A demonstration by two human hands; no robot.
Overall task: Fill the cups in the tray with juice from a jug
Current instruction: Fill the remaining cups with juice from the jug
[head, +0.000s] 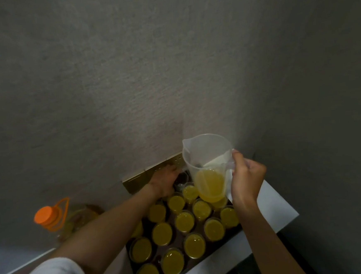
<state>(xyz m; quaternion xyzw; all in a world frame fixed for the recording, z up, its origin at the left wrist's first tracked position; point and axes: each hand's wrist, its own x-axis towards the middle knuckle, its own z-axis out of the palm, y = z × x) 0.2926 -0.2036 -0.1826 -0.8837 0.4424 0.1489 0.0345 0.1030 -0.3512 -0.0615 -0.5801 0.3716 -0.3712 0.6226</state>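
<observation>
Cups [184, 221]: about fourteen filled; right hand [246, 180] grips jug [208, 167]; left hand [164, 182] grasp unclear.

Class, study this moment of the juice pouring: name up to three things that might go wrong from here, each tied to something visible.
1. The jug, held by the right hand, hangs over already full cups; drips could overfill them.
2. The left hand reaches to the tray's far end beside an empty-looking cup; its forearm crosses full cups and might knock them.
3. The jug looks under half full, so it may run short.
</observation>
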